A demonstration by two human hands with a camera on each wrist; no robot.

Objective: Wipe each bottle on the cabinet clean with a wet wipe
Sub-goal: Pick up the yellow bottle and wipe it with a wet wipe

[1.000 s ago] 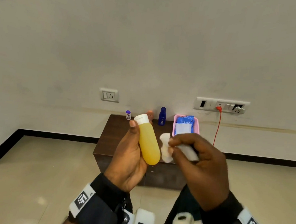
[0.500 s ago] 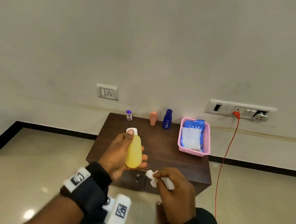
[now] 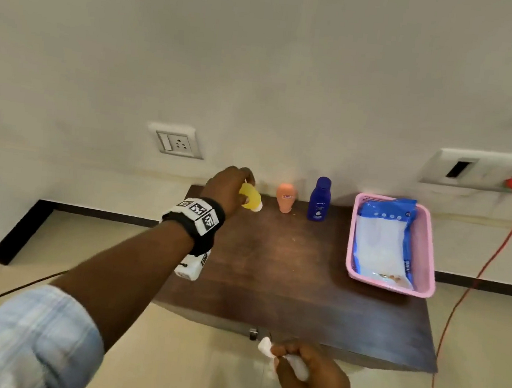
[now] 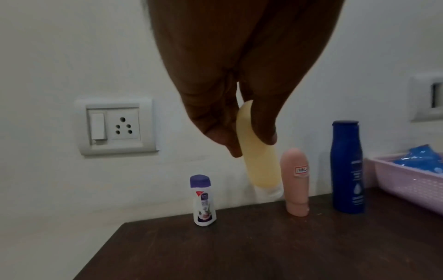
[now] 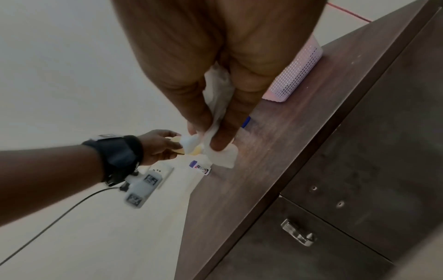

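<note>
My left hand point(image 3: 233, 188) grips a yellow bottle point(image 3: 249, 198) cap-down, low over the back of the dark wooden cabinet point(image 3: 287, 275). In the left wrist view the yellow bottle point(image 4: 258, 161) hangs between a small white bottle with a purple cap point(image 4: 203, 202) and a peach bottle point(image 4: 296, 181); whether its cap touches the top I cannot tell. A blue bottle point(image 3: 319, 200) stands right of the peach bottle point(image 3: 285, 196). My right hand point(image 3: 309, 377) pinches a crumpled white wet wipe point(image 3: 266, 348) near the cabinet's front edge; this wipe point(image 5: 223, 159) trails below my fingers.
A pink basket point(image 3: 431, 242) holding a blue wet-wipe pack point(image 3: 381, 243) sits at the cabinet's right end. A red cord point(image 3: 492, 257) hangs from the wall socket panel at the right. A switch socket point(image 3: 176, 144) is on the wall behind. A drawer handle point(image 5: 297, 235) is below.
My left hand has reached forward, turned the yellow bottle cap-down and brought it to the back row. My right hand with the wipe has dropped away toward the cabinet's front edge.
</note>
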